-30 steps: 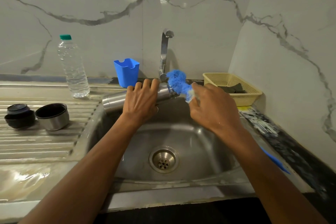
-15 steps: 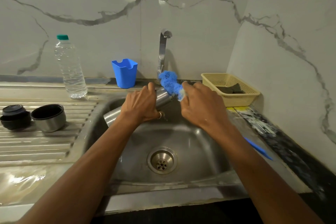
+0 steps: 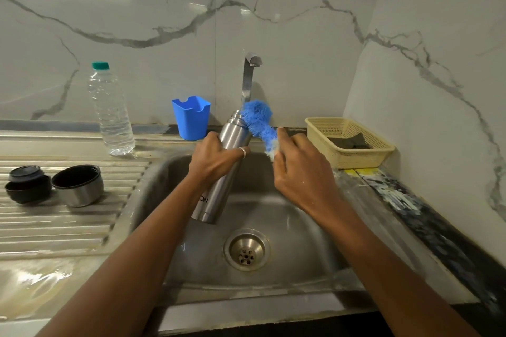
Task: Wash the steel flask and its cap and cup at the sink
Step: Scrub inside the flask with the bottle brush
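Scrubbing seems the step in hand: the left hand [image 3: 216, 161] grips the steel flask [image 3: 213, 197] mid-body, tilted over the sink [image 3: 301, 241], mouth toward the far tap [image 3: 247, 76]; the right hand [image 3: 301, 172] holds the near end of a fluffy blue bottle brush [image 3: 257, 120] whose head touches the flask's neck. Steady the flask and line the brush with its mouth before pushing in. Slim, brushed steel, uncapped, it bears lettering near its base. Cup [image 3: 78, 186] and cap [image 3: 27, 185] sit on the left drainboard [image 3: 68, 227].

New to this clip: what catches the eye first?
A fluffy blue brush, held in the right hand, sits at the mouth of the steel flask that the left hand grips, tilted over the sink. Its cup and cap stand on the drainboard, far left.
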The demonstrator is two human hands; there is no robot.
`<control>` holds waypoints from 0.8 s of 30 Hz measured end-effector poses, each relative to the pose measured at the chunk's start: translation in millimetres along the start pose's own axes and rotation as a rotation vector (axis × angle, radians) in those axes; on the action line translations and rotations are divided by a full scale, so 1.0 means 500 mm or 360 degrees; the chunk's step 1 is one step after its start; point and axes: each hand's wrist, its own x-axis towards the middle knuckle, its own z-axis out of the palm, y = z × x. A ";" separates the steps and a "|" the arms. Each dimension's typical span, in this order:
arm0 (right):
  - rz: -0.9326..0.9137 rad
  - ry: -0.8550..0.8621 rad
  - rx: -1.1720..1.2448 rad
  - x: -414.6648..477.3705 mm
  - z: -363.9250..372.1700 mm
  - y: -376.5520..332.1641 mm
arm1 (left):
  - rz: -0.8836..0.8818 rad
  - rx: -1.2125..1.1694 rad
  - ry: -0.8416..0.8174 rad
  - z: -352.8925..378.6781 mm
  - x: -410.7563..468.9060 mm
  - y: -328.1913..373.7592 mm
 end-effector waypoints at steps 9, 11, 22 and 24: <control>0.0256 0.0029 0.0416 0.010 -0.007 -0.014 | -0.0110 -0.0439 -0.0201 -0.004 0.006 0.004; 0.0280 0.0046 0.0397 0.017 -0.012 -0.021 | -0.0121 -0.0441 -0.0252 -0.004 0.003 0.001; 0.0481 0.0033 0.0580 0.030 -0.022 -0.024 | -0.0315 -0.1185 -0.0375 -0.013 -0.007 0.011; 0.0439 0.0044 0.0553 0.029 -0.018 -0.034 | -0.0327 -0.1273 -0.0379 -0.007 -0.007 0.009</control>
